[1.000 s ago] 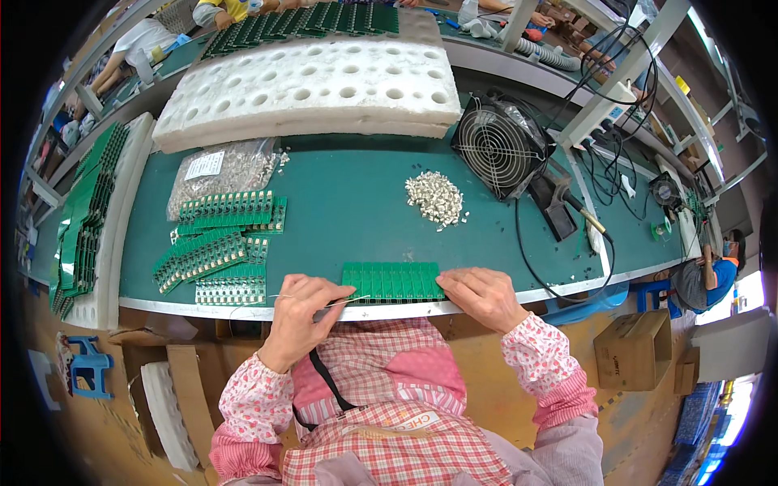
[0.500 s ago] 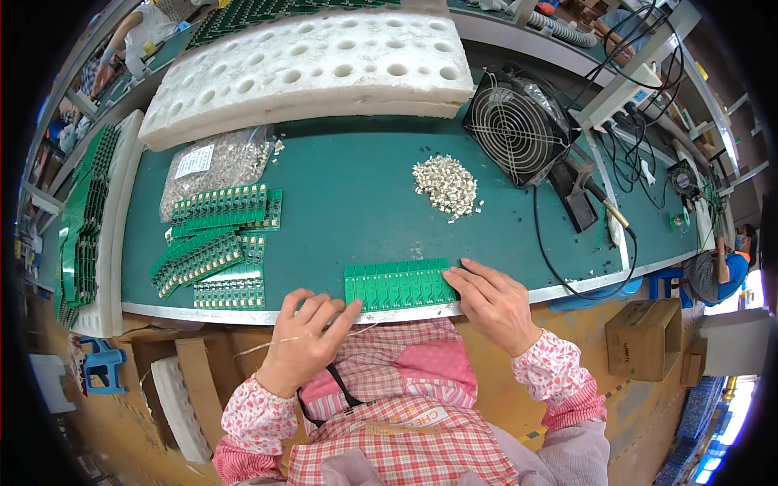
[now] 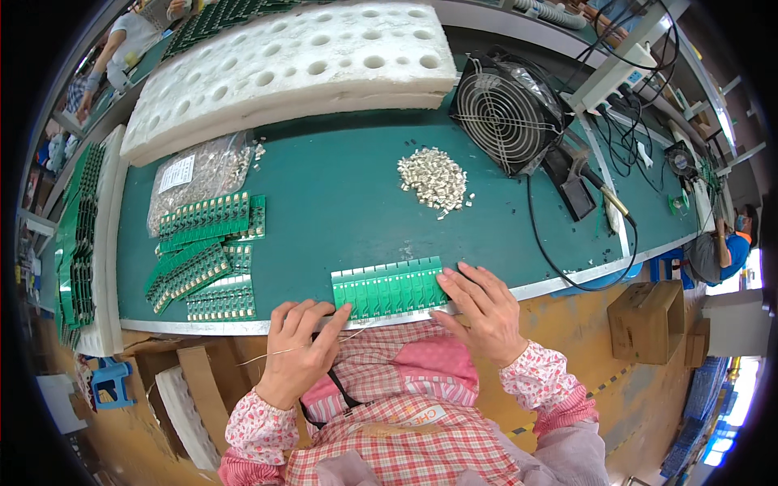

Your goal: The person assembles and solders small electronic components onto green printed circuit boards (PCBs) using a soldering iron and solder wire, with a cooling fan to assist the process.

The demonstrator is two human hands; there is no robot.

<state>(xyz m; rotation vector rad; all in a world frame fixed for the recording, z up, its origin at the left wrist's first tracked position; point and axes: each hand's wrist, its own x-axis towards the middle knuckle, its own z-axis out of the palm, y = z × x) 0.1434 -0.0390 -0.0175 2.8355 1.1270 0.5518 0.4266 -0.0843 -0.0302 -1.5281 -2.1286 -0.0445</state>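
A green circuit board panel (image 3: 389,290), divided into several narrow strips, lies along the front edge of the bench. My left hand (image 3: 301,347) is closed with a thin silvery solder wire (image 3: 261,356) running through it. Its index finger and thumb touch the panel's left end. Around the right end of the panel my right hand (image 3: 486,314) is closed, the thumb at the near edge and fingertips on the corner. Left of the panel rests a pile of boards (image 3: 198,263) fitted with small pale parts. Beyond it sits a heap of small metallic parts (image 3: 433,180).
White foam block with holes (image 3: 292,97) stands at the back, near a bag of parts (image 3: 198,182). A black fan (image 3: 506,121) and a soldering iron (image 3: 604,188) with its cable are at right. Boards in a foam rack (image 3: 77,251) line the left edge.
The panel's near edge has shifted slightly toward me and its left end has dipped. My right thumb has come out to the near edge. The whole view has shifted a little.
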